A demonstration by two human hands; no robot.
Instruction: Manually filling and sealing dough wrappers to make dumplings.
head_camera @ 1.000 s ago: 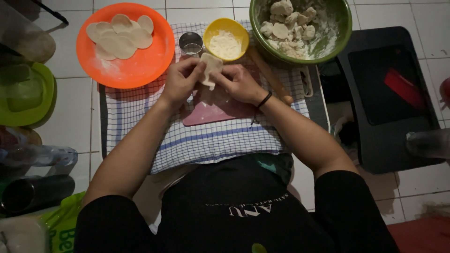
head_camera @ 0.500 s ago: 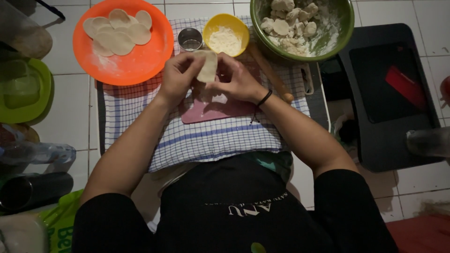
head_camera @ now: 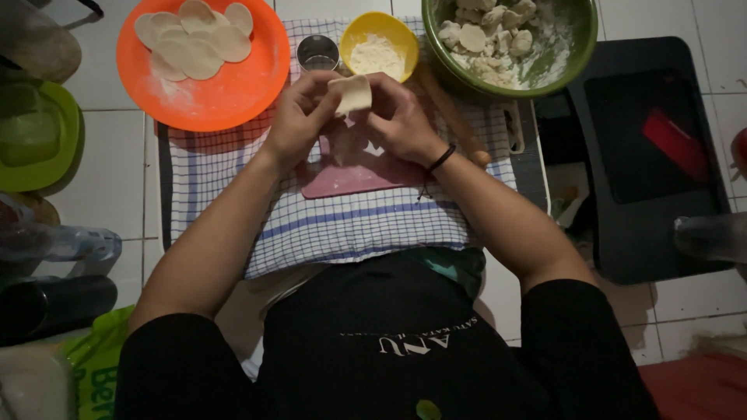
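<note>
Both of my hands hold one small pale piece of dough point(head_camera: 352, 93) above a pink board point(head_camera: 350, 173). My left hand point(head_camera: 299, 117) pinches its left edge and my right hand point(head_camera: 401, 117) grips its right side. The board lies on a blue-checked white cloth point(head_camera: 327, 222). Just beyond my hands stand a small metal cup point(head_camera: 318, 53) and a yellow bowl point(head_camera: 380, 47) of flour. An orange plate point(head_camera: 204, 62) at the upper left carries several flat dough rounds. A green bowl point(head_camera: 510, 39) at the upper right holds floured dough lumps.
A wooden rolling pin point(head_camera: 455, 117) lies right of my right hand. A black tray point(head_camera: 646, 148) with a red object sits at the right. At the left are a green container point(head_camera: 31, 132), a clear bottle point(head_camera: 58, 243) and a dark cylinder point(head_camera: 54, 305) on the white tiled floor.
My hands have lifted the dough piece off the pink board and moved it up toward the yellow bowl, turning it between the fingers.
</note>
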